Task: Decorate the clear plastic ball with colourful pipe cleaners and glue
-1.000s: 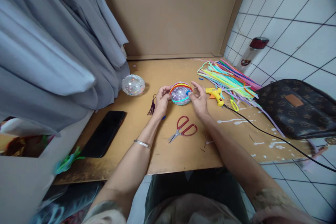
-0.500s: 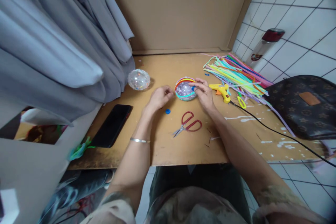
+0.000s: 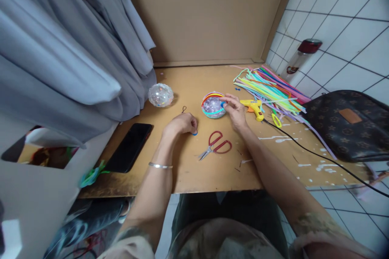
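Observation:
Closed fingers of my left hand [image 3: 184, 123] are on a small blue disc [image 3: 195, 133] lying on the table. My right hand [image 3: 235, 111] pinches another small blue piece [image 3: 223, 104] at the right rim of a clear bowl-like ball [image 3: 213, 107] ringed with red, yellow and turquoise strips. Red-handled scissors [image 3: 216, 145] lie in front of the ball, and a small dark loop [image 3: 184, 109] sits just behind my left hand. A yellow glue gun [image 3: 254, 107] rests right of my right hand.
A second clear ball [image 3: 161, 95] stands at the left, behind a black phone [image 3: 130, 147]. Colourful pipe cleaners [image 3: 270, 87] are piled at the back right, near a dark patterned bag [image 3: 346, 125]. The glue gun's black cable [image 3: 316, 152] runs right. A grey curtain [image 3: 75, 48] hangs left.
My left hand has moved down from beside the ball onto the blue disc. The dark loop now shows behind it. My right hand stays at the ball's rim.

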The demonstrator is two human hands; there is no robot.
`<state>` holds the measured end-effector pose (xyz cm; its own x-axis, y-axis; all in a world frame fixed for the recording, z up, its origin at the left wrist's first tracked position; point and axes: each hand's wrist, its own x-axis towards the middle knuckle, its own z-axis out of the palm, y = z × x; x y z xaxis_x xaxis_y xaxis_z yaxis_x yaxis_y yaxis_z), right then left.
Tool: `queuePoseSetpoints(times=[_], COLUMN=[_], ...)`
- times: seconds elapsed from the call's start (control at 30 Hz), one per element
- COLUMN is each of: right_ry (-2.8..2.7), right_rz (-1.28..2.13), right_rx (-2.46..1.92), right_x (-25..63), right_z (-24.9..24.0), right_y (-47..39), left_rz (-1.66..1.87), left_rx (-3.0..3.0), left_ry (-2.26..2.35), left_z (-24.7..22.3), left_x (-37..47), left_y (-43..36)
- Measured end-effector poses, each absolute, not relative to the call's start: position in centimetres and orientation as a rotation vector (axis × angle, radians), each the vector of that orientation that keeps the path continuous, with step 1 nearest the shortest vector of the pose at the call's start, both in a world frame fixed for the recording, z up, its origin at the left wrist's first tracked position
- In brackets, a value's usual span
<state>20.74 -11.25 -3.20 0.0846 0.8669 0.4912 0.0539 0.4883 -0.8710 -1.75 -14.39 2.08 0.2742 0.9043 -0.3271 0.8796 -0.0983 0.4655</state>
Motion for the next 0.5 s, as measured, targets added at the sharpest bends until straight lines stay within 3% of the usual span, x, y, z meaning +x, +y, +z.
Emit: queuePoseSetpoints(times=[0.13, 0.2, 0.33, 0.5], right_ry=[-1.322, -1.297, -1.209, -1.131], right_rz=[0.782, 0.784, 0.812, 0.855], right_rx=[-0.903, -0.913, -0.905, -0.888], right_x=[20.7, 20.7, 20.8, 20.9], right_z=[-3.1, -3.2, -3.5, -3.8], right_y=[-11.3, -11.2, -10.8, -10.4], left_rz=[0.04, 0.299, 1.148, 1.464], left_rx=[2.014, 1.908, 1.513, 1.35], left_ry=[1.525, 1.33, 0.95, 0.962], left_z=[2.7, 2.9, 1.9, -0.6], left_x=[-0.9, -0.5, 1.1, 2.5], left_y=[-13.8, -13.2, -12.1, -11.6])
